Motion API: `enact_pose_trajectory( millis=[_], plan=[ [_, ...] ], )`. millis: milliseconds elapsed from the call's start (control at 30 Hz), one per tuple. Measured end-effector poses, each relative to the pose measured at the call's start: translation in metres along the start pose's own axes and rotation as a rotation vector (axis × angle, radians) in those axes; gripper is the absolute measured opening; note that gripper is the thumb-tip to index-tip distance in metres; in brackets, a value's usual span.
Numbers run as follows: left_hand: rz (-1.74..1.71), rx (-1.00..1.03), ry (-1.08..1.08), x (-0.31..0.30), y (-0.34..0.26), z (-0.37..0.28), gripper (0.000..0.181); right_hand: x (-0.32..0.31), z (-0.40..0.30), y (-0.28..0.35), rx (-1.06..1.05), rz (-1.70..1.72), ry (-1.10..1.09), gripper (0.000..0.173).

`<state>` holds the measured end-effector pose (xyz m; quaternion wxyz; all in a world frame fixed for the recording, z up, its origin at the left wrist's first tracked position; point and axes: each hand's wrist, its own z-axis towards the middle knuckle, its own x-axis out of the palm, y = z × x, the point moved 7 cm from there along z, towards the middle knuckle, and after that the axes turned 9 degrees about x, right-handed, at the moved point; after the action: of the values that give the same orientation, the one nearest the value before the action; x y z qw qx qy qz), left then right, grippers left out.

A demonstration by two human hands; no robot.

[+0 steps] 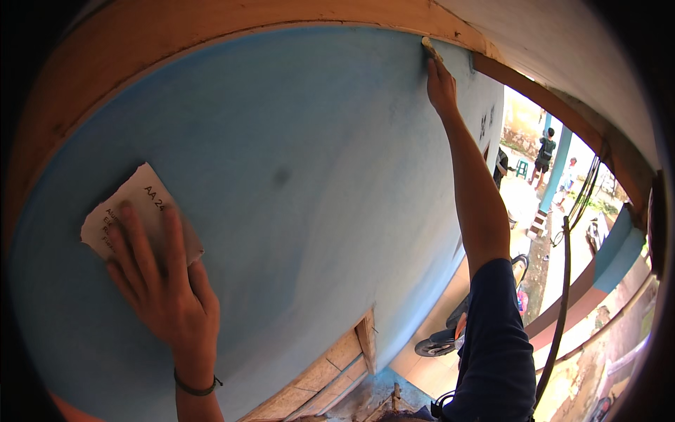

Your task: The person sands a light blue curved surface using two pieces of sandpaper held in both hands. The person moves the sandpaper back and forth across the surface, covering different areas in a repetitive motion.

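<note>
My left hand (169, 295) lies against a blue painted wall (337, 174), its fingers spread over a torn sheet of sandpaper (142, 182). The sheet's pale printed backing faces me and its grit side is hidden against the wall. Far up to the right, my right hand (442, 87) reaches to the top of the wall. Its fingers are around a small yellowish piece (430, 46), too small to name surely, which is at the wall just under the brown wooden beam (316, 15).
Below is a wooden frame (337, 364) in the wall. A motorcycle (443, 340) stands on the tiled floor (432, 372). Dark cables (567, 274) hang at the right. Farther off are a person (546, 153), a green stool (522, 168) and a blue post (556, 169).
</note>
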<state>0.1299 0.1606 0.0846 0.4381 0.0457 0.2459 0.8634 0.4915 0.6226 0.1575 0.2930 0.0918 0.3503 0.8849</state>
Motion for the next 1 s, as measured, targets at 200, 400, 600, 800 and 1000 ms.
enact_pose_trajectory(
  millis=[200,400,600,800,1000],
  plan=[
    [0.024,0.016,0.005,-0.001,0.002,-0.003,0.050,0.004,-0.080,0.087,-0.572,0.240,-0.117,0.043],
    [0.006,0.019,-0.005,0.000,0.003,-0.005,0.049,-0.009,-0.043,0.063,-0.357,0.260,-0.248,0.038],
    [0.021,0.020,0.028,-0.003,0.002,-0.005,0.052,0.005,-0.047,0.068,-0.475,0.174,-0.251,0.037],
    [-0.050,-0.012,0.013,-0.002,0.005,-0.005,0.059,0.003,-0.050,0.079,-0.227,0.080,-0.283,0.036],
    [-0.076,-0.038,0.014,-0.001,0.004,-0.006,0.061,0.007,-0.081,0.115,-0.076,0.129,-0.192,0.037]
  ],
)
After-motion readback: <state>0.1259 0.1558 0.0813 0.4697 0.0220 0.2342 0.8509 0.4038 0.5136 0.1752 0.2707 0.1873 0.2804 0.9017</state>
